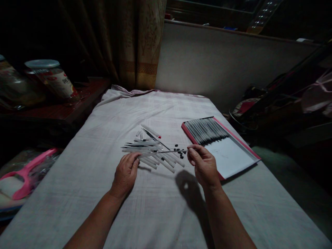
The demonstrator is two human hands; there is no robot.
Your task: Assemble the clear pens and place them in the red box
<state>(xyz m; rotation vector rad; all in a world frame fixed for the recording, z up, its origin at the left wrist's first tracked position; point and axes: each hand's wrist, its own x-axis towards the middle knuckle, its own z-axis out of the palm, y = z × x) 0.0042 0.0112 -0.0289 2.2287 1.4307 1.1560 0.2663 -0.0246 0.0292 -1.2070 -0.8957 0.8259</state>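
Observation:
A loose heap of clear pen barrels [151, 152] and thin ink refills lies in the middle of a cloth-covered table [160, 207], with several small black caps [181, 152] scattered at its right side. My left hand [126, 173] is closed around one clear barrel at the heap's near edge. My right hand [203, 164] is raised a little above the cloth and pinches a thin refill [171, 151] that points left toward that barrel. To the right sits a red-edged tray [233, 155] with a row of finished pens [206, 130] at its far end.
A dark side table at the left carries a lidded plastic jar [55, 79] and another container. A pink plastic object [26, 173] lies low on the left. A curtain [140, 45] hangs behind the table, and bags [272, 100] are piled at the right.

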